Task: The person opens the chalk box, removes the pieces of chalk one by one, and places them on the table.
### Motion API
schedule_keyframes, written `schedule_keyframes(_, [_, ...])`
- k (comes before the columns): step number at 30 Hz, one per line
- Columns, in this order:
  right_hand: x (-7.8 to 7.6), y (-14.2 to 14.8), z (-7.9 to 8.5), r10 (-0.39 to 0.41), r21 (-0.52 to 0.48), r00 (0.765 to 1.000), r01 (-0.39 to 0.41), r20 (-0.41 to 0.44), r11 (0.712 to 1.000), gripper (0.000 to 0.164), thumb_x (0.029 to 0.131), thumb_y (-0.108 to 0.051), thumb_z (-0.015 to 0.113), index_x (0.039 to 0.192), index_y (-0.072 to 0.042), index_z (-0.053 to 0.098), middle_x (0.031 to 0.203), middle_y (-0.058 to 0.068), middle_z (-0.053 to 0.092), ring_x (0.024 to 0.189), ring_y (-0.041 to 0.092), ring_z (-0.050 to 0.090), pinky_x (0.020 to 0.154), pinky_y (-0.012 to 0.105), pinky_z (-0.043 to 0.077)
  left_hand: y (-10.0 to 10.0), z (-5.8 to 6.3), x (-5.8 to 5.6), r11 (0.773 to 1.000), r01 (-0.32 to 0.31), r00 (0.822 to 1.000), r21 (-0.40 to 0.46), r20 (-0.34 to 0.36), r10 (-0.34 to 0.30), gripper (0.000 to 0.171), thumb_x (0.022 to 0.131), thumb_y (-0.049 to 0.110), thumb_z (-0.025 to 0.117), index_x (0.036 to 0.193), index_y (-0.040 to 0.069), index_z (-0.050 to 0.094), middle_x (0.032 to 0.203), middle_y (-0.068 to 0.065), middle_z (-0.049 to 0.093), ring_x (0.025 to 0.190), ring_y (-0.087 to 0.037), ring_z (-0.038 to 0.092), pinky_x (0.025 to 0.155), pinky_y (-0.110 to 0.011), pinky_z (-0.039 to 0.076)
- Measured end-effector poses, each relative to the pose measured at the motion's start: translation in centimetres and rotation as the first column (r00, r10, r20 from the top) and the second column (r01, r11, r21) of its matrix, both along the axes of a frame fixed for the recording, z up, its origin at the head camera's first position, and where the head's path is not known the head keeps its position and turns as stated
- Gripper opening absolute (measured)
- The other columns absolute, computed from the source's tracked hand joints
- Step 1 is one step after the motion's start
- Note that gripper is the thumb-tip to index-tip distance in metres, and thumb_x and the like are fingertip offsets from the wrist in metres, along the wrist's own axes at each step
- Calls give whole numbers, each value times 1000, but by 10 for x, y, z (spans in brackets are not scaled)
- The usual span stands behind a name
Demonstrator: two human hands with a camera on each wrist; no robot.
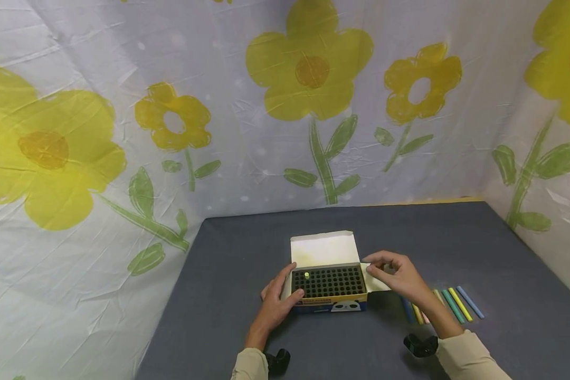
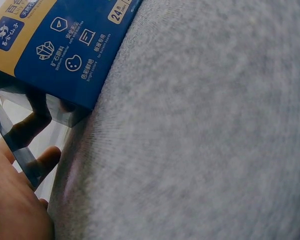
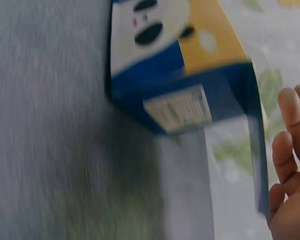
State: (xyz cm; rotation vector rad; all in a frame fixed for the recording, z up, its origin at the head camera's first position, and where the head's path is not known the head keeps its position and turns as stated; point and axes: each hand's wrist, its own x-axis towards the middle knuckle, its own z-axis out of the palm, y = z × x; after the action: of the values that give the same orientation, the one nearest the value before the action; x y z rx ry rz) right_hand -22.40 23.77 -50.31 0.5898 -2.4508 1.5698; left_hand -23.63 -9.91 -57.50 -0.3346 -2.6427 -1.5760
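Note:
A blue and yellow chalk box [image 1: 330, 306] with a panda face on its front stands with its white lid [image 1: 325, 249] folded back. Inside is a black tray [image 1: 332, 282] with rows of holes, and one yellow-green chalk stick [image 1: 306, 275] stands upright near its left back corner. My left hand [image 1: 276, 303] holds the box's left end, thumb over the front edge and fingers toward the back; a side flap covers part of it in the left wrist view. Over the opened right flap [image 1: 376, 282], my right hand [image 1: 399, 274] hovers with loosely bent fingers [image 3: 290, 107], no chalk visible in it.
Several chalk sticks lie side by side at the right, among them a teal one [image 1: 453, 306], a yellow one [image 1: 461, 304] and a blue one [image 1: 471, 302]; the right forearm hides part of the row. The dark grey tabletop [image 1: 247, 248] ends against a flower-printed curtain [image 1: 247, 169].

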Motion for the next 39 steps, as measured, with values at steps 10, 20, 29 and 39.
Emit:
schedule_keyframes(10, [-7, -45, -7, 31, 12, 998, -31, -52, 999, 17, 94, -6, 70, 111, -2, 73, 86, 4, 67, 77, 7, 59, 76, 30, 49, 0, 2, 0, 1000, 14, 1000, -5, -5, -14, 67, 91, 46, 70, 152, 46, 41, 160, 0, 44, 148, -40, 31, 110, -70, 15])
schedule_keyframes(20, [-13, -75, -7, -95, 133, 984, 115, -150, 984, 13, 87, -9, 79, 100, -9, 76, 72, -13, 63, 77, 14, 52, 83, 44, 19, -1, 2, 1, 1000, 16, 1000, 2, -8, -16, 66, 92, 44, 70, 152, 45, 43, 159, -1, 45, 146, -40, 32, 109, -70, 16])
schedule_keyframes(29, [-13, -108, -3, -101, 201, 972, 145, -213, 969, 12, 85, -8, 80, 97, -10, 78, 71, -10, 64, 72, 12, 52, 80, 42, 26, -1, 4, 0, 999, 33, 999, 22, -4, -33, 66, 92, 42, 70, 152, 44, 43, 156, -1, 49, 140, -37, 38, 109, -72, 16])
schedule_keyframes(39, [-10, -133, -9, -200, 241, 949, 260, -245, 935, 15, 80, -11, 85, 94, -13, 79, 67, -7, 66, 65, 10, 49, 76, 40, 24, -2, 3, 0, 999, 32, 999, 29, 6, -33, 66, 91, 41, 70, 152, 43, 44, 154, 0, 51, 140, -36, 39, 110, -65, 12])
